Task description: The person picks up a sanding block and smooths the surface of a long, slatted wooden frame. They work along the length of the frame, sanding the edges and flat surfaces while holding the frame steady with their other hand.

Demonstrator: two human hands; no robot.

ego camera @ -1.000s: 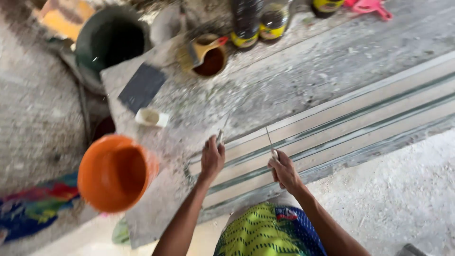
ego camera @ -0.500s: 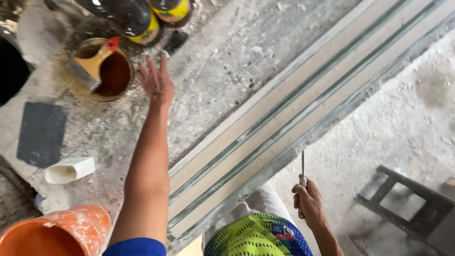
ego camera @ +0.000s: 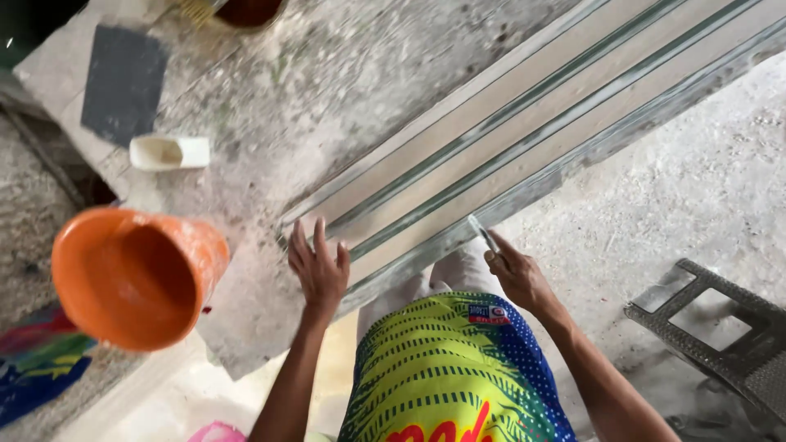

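My left hand [ego camera: 318,268] lies flat, fingers spread, on the near end of a long grooved moulding strip [ego camera: 524,131] that runs diagonally across a dusty worktable [ego camera: 327,90]. My right hand [ego camera: 517,277] grips a thin metal scraper blade [ego camera: 481,232] whose tip touches the strip's near edge. A yellow, green and blue patterned garment [ego camera: 446,368] covers my lap below the hands.
An orange bucket [ego camera: 135,274] stands at the table's left corner. On the table lie a small white container [ego camera: 168,152], a dark sheet of sandpaper [ego camera: 123,82] and a brown pot with a brush [ego camera: 246,10]. A grey stool [ego camera: 720,323] stands at the right on the concrete floor.
My left hand has drawn back from the far pot to the strip's near end. My right hand has brought the scraper up to the strip's edge. The view has tilted down.
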